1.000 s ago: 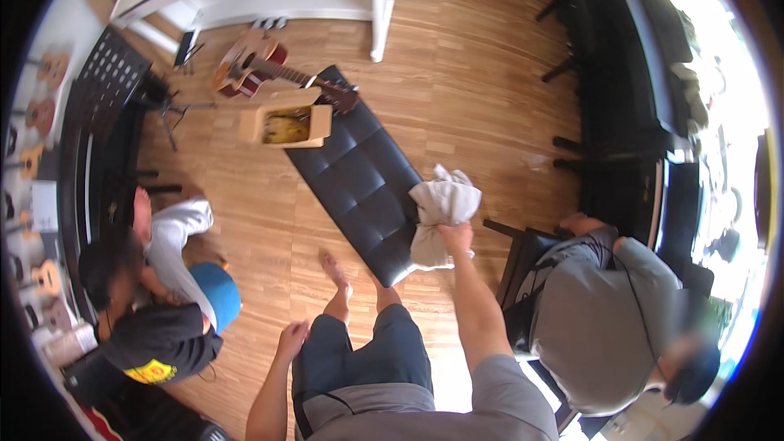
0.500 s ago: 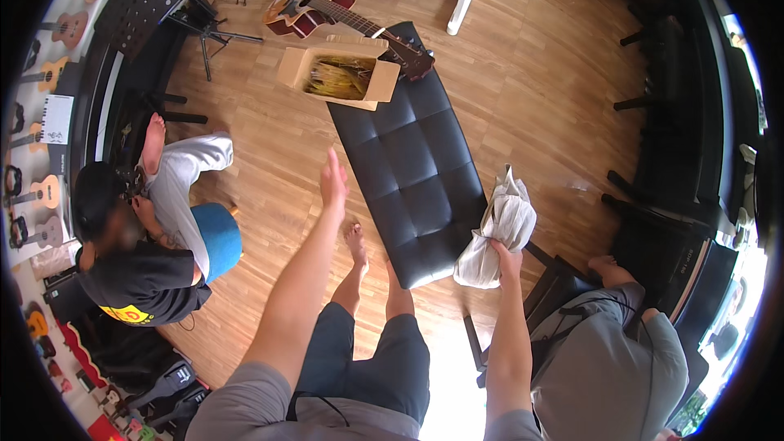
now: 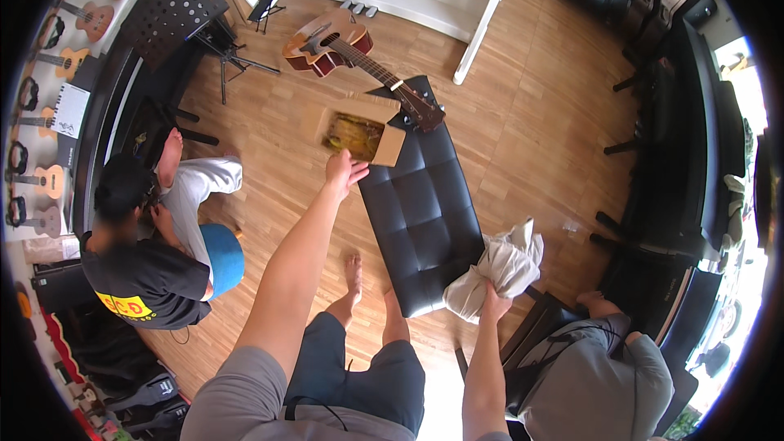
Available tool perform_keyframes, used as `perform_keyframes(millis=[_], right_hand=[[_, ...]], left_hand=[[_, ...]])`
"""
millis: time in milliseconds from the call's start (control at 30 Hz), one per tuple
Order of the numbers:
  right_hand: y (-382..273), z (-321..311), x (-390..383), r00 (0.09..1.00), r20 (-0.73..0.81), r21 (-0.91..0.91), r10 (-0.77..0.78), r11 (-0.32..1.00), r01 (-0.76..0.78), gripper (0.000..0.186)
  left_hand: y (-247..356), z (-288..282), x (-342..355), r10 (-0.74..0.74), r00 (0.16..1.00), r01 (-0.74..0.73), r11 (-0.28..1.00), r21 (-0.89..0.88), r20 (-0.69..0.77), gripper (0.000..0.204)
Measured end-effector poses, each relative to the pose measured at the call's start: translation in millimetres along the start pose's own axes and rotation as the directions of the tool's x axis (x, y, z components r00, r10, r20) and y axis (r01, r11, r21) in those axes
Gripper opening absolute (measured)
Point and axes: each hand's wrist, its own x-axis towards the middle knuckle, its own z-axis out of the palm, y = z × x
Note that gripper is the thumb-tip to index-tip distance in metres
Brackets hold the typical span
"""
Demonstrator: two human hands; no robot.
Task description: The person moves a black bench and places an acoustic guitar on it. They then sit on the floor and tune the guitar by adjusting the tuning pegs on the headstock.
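Note:
My left hand (image 3: 346, 171) is at the near wall of an open cardboard box (image 3: 390, 147), its fingers closed on that edge. The box is slightly blurred and tilted, with yellowish-brown contents that I cannot make out. It sits at the far left end of a black tufted bench (image 3: 425, 196). My right hand (image 3: 495, 304) grips a bunched cream cloth (image 3: 500, 265) at the bench's near right corner. An acoustic guitar (image 3: 331, 39) lies beyond the box, its headstock over the bench's far end.
A person (image 3: 143, 269) sits on a blue stool (image 3: 222, 255) at the left, near a music stand (image 3: 173, 10). Another person in grey (image 3: 596, 376) is at the lower right. Black pianos (image 3: 665, 155) line the right side. Small guitars hang on the left wall.
My left hand has reached forward from beside the bench to the box's near wall. The box has shifted slightly toward me. The cloth stays in my right hand, and the view has tilted up.

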Motion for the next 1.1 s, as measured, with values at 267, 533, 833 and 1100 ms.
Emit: perform_keyframes(millis=[267, 533, 833, 1100], right_hand=[[-50.6, -23.8, -92.9, 0.993, -0.088, 0.053, 0.077, 0.996, -0.073, 0.082], [-141.1, -28.4, -178.1, 0.996, -0.08, -0.282, -0.046, 0.959, 0.022, 0.091], [-199.0, 14.6, -211.5, 0.978, 0.196, -0.609, -0.073, 0.773, 0.179, 0.094], [-226.5, 89.6, -253.5, 0.953, 0.291, -0.723, 0.082, 0.671, 0.163, 0.093]], left_hand=[[25.6, -107.2, -63.1, 0.061, 0.996, -0.063, 0.998, -0.027, -0.065, 0.053], [125.7, -221.2, -128.6, 0.052, 0.999, -0.051, 0.998, 0.047, -0.013, 0.038], [284.1, -272.7, -148.0, 0.293, 0.955, -0.289, 0.952, 0.1, -0.035, 0.038], [517.7, -241.6, -81.8, 0.471, 0.878, -0.438, 0.863, 0.251, -0.087, 0.04]])
